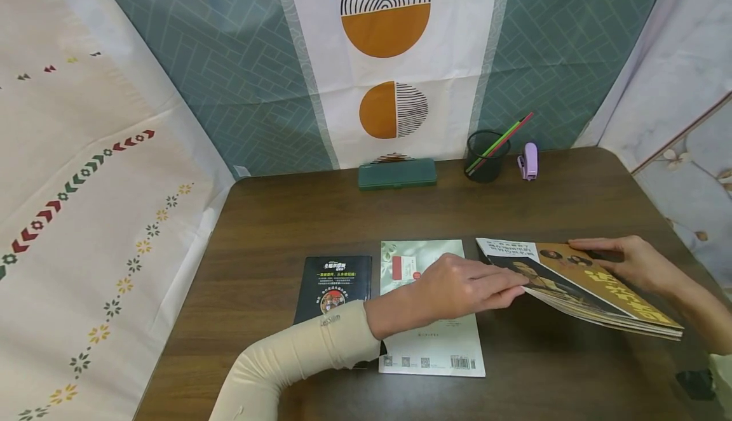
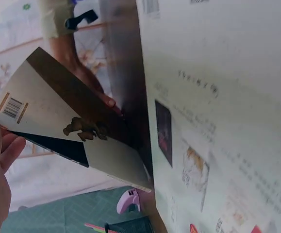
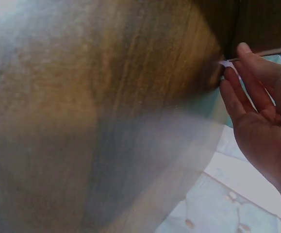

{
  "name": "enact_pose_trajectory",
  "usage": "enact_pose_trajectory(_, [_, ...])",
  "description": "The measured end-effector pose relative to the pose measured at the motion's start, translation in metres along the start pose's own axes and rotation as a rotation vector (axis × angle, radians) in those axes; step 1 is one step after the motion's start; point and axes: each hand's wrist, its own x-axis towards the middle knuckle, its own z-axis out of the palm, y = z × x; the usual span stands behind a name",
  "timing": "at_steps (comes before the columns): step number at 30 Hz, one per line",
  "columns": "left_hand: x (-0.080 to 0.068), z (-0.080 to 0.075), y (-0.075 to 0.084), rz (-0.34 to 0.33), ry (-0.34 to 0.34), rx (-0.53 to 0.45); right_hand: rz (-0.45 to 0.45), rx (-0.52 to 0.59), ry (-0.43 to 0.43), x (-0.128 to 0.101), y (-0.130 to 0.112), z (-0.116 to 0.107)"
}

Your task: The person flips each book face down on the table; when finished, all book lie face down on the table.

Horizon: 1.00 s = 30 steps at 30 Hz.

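Observation:
A thick paperback with an ochre and black cover (image 1: 600, 275) is held tilted over the right part of the table, between both hands. My left hand (image 1: 477, 284) pinches its near left edge, fingers at the cover's border. On the far right side my right hand (image 1: 643, 268) grips the opposite edge; in the right wrist view the thumb lies above the edge and the fingers (image 3: 233, 99) below. The left wrist view shows the book's pale back with a barcode (image 2: 13, 108). Under my left forearm lies a pale green book (image 1: 434, 351), partly covered by the arm.
Left of the pale green book lies a dark book (image 1: 309, 287), partly hidden by the left sleeve. Along the back of the brown table (image 1: 274, 218) stand a green case (image 1: 397, 175), a black mesh cup (image 1: 480, 170) with pencils, and a purple stapler (image 1: 529, 162).

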Motion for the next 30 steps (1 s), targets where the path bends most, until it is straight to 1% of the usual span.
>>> enact_pose_trajectory(2, [0.001, -0.003, -0.005, -0.041, -0.029, -0.033, -0.014, 0.031, 0.013, -0.001, 0.003, 0.001])
enact_pose_trajectory(5, [0.003, -0.008, -0.014, -0.114, -0.055, -0.089, -0.081, 0.134, 0.038, -0.004, 0.006, 0.003])
enact_pose_trajectory(7, [0.006, -0.009, -0.020, -0.168, -0.051, -0.132, -0.128, 0.162, 0.069, -0.005, 0.006, 0.006])
enact_pose_trajectory(8, [0.007, -0.010, -0.024, -0.191, -0.045, -0.149, -0.147, 0.155, 0.092, -0.005, 0.006, 0.007])
enact_pose_trajectory(9, [0.009, -0.011, -0.027, -0.215, -0.036, -0.167, -0.146, 0.143, 0.119, -0.005, 0.005, 0.007])
enact_pose_trajectory(12, [0.013, -0.012, -0.037, -0.284, 0.006, -0.218, -0.074, 0.051, 0.182, -0.005, 0.000, 0.009])
enact_pose_trajectory(13, [0.014, -0.012, -0.040, -0.304, 0.024, -0.227, -0.046, 0.030, 0.187, -0.005, -0.002, 0.009])
enact_pose_trajectory(15, [0.017, -0.012, -0.044, -0.335, 0.061, -0.246, 0.004, 0.030, 0.189, -0.006, -0.005, 0.009])
enact_pose_trajectory(16, [0.018, -0.012, -0.046, -0.344, 0.077, -0.248, 0.007, 0.034, 0.187, -0.006, -0.005, 0.010])
enact_pose_trajectory(19, [0.022, -0.011, -0.050, -0.348, 0.096, -0.235, -0.036, 0.066, 0.209, -0.007, -0.006, 0.012])
enact_pose_trajectory(23, [0.026, -0.010, -0.052, -0.324, 0.078, -0.218, -0.120, 0.107, 0.262, -0.004, -0.005, 0.016])
enact_pose_trajectory(25, [0.029, -0.009, -0.053, -0.323, 0.070, -0.223, -0.144, 0.114, 0.284, -0.001, -0.004, 0.019])
enact_pose_trajectory(28, [0.030, -0.009, -0.055, -0.350, 0.067, -0.258, -0.137, 0.129, 0.297, 0.001, -0.004, 0.021])
enact_pose_trajectory(30, [0.031, -0.010, -0.056, -0.383, 0.066, -0.293, -0.108, 0.101, 0.300, -0.001, -0.003, 0.022])
